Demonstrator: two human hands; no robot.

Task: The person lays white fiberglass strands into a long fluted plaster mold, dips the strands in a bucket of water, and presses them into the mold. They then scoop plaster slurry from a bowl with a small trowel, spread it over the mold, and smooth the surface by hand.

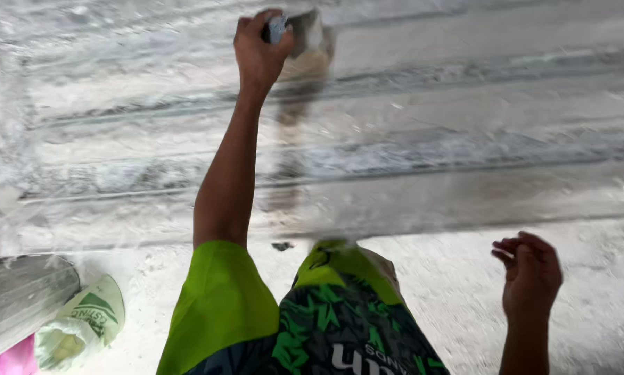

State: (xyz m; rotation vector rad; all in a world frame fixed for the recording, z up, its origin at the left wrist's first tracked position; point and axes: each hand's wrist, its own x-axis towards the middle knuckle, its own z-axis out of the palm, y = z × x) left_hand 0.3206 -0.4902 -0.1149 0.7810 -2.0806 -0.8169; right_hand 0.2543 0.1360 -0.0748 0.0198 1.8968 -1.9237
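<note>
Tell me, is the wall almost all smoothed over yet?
Partly, it seems. Pale grey-white plaster already covers much of the ridged wall, though darker streaks show between the bands. Right now the left hand presses a flat metal trowel with a blue handle against the upper wall, while the right hand hangs free. Those streaky darker bands probably need more smoothing.

Soft, even daylight, faint shadows; motion blur smears the whole frame, especially the edges.
</note>
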